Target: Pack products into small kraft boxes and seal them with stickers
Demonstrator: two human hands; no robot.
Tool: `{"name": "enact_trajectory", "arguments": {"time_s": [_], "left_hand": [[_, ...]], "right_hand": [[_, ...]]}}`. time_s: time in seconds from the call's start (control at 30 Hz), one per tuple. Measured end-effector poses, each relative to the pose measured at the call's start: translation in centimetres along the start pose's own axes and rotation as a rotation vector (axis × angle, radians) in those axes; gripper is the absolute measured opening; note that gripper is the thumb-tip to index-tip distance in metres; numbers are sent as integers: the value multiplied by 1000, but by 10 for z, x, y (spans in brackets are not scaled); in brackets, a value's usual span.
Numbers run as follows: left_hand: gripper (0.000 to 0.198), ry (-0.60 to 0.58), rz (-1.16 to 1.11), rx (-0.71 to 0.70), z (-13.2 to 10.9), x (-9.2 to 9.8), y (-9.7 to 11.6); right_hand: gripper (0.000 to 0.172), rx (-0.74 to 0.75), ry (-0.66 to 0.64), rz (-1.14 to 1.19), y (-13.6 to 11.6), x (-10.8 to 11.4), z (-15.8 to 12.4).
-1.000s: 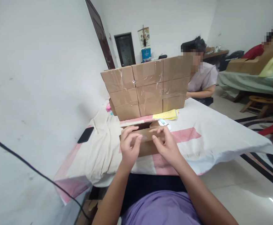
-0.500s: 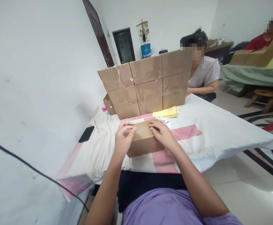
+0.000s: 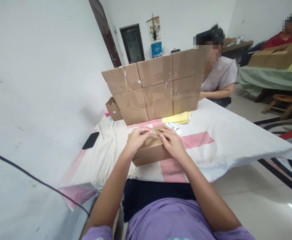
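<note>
A small brown cardboard box (image 3: 153, 154) lies on the cloth-covered table in front of me, its long side facing me. Over the left part of its top is my left hand (image 3: 138, 138), thumb and fingertips pinched together. My right hand (image 3: 171, 139) bends over the right part of the top, with thumb and fingers drawn close. Between the two sets of fingertips shows a small pale, shiny bit, too small to name. Just behind my right hand lie small white and bluish items (image 3: 177, 129), partly covered.
A taped stack of cardboard boxes (image 3: 158, 86) stands behind, with yellow papers (image 3: 177, 117) at its foot and an open carton (image 3: 113, 110) beside it. A black phone (image 3: 91, 140) lies left on the tablecloth (image 3: 236, 143). A co-worker (image 3: 219, 76) sits across; another person (image 3: 276, 40) is farther right.
My left hand has moved right across the box top, closer to my right hand. The pale bit now shows between the fingertips. The view has shifted slightly.
</note>
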State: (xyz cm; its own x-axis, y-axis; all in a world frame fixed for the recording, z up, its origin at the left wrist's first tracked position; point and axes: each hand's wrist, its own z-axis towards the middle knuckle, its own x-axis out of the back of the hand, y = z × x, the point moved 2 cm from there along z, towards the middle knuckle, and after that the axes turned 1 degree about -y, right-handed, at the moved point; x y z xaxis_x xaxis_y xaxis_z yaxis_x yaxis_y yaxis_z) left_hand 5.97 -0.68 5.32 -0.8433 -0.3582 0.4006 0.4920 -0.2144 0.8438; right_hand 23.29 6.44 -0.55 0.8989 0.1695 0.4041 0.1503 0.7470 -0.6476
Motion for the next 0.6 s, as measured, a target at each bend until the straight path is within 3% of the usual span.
{"name": "enact_trajectory", "arguments": {"time_s": [0.6], "left_hand": [[4,-46,146,63,22,-12,-19]], "right_hand": [[27,25,55,2,4,-5,-1]]}}
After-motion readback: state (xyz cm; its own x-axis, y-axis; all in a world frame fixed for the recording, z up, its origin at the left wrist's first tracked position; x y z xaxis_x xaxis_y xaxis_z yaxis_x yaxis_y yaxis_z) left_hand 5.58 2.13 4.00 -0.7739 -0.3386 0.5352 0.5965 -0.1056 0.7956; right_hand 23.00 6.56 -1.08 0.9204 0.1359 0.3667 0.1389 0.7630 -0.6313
